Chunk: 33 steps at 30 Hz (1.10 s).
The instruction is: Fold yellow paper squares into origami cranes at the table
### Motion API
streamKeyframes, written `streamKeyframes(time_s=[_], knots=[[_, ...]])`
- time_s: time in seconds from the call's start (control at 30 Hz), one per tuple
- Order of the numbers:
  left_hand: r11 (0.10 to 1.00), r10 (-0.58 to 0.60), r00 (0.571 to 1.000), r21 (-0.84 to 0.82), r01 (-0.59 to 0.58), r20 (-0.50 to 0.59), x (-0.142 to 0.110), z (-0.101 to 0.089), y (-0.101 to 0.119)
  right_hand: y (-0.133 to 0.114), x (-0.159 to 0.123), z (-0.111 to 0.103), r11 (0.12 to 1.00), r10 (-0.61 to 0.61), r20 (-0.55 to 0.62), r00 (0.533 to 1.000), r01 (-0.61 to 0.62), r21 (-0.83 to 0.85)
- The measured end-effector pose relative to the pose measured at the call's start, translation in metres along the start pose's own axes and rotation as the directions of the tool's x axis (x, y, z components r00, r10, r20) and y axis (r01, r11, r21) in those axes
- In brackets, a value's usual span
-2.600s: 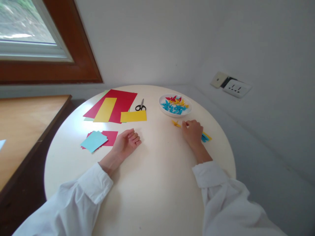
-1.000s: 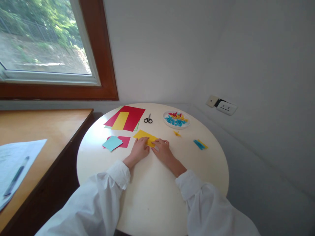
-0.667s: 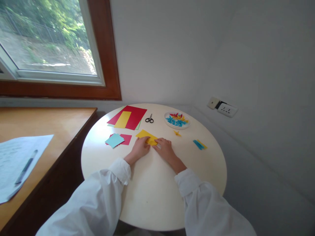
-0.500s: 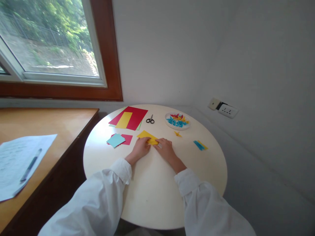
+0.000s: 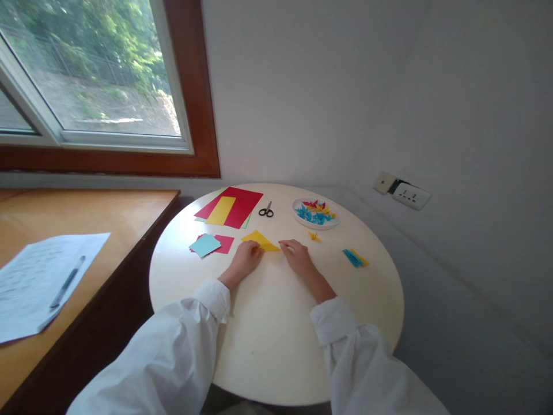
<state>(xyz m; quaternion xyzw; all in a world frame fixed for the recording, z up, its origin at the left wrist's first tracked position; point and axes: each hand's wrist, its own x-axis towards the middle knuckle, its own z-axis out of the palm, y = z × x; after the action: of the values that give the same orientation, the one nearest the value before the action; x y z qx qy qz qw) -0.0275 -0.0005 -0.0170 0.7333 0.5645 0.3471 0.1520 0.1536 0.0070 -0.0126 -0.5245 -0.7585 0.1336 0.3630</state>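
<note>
A yellow sheet of origami paper (image 5: 261, 238) lies on the round table between my hands, its outline like a triangle with one point to the right. My left hand (image 5: 247, 257) is closed over the paper's left part, fingers curled and thumb on its near edge. The fingers of my right hand (image 5: 297, 257) are drawn together in a pinch at the right point of the paper. Just beyond that hand sits a small folded yellow paper piece (image 5: 314, 237). The underside of the paper and parts of both hands' fingers are hidden.
Scissors (image 5: 266, 210) lie near red paper (image 5: 244, 208). At the left is a stack of light blue squares (image 5: 205, 245). A white plate (image 5: 316, 226) holds several folded pieces; blue strips (image 5: 353, 258) lie at the right. A wooden desk (image 5: 129, 216) stands beside the round table (image 5: 268, 334).
My right hand has shifted slightly to the right, away from my left, and more of the yellow paper's right point shows. The whole view has moved slightly.
</note>
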Motion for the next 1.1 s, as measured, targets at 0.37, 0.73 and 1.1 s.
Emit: streamKeyframes(time_s=[0.37, 0.73, 1.1], knots=[[1.000, -0.027, 1.000, -0.005, 0.027, -0.011, -0.004, -0.006, 0.007, -0.003, 0.001, 0.003, 1.000, -0.006, 0.006, 1.000, 0.006, 0.012], [1.000, -0.027, 0.998, 0.001, 0.028, -0.049, -0.005, -0.005, 0.000, -0.011, -0.003, 0.000, 0.994, 0.078, 0.060, 0.995, -0.073, -0.085], [0.994, -0.047, 0.998, 0.094, 0.050, -0.030, -0.006, -0.008, 0.008, -0.008, -0.002, 0.006, 0.988, 0.133, 0.077, 0.988, -0.126, -0.091]])
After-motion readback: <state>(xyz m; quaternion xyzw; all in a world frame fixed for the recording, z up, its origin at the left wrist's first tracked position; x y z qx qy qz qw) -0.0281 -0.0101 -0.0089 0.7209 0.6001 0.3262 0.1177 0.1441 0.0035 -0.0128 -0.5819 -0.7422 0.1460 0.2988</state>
